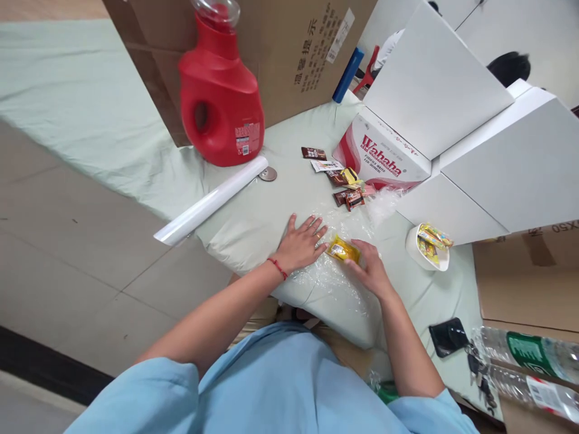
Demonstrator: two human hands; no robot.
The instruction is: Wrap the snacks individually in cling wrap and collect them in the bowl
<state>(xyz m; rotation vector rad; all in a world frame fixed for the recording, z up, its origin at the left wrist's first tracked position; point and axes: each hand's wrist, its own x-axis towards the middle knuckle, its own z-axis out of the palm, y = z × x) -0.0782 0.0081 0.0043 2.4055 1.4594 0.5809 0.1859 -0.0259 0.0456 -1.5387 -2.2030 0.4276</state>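
Note:
My left hand [302, 244] lies flat with its fingers spread on a sheet of clear plastic film [312, 280] over the cloth-covered table. Between thumb and fingers, my right hand [373, 270] grips the right end of a small yellow shiny packet [342, 249], which rests on the film. The left fingertips come close to the packet's other end. Beyond the hands lie several small packets, among them a brown one [313, 153] and a red-brown one [354, 199]. A white tub [412, 248] of yellow wrapped sticks stands to the right.
A roll of clear film [212, 199] lies at the left edge beside a metal disc [268, 173]. Behind stand a red detergent jug [221, 96], a brown carton [289, 36] and a Wahaha box [384, 150]. At right are a black pouch [447, 337] and plastic bottles [529, 355].

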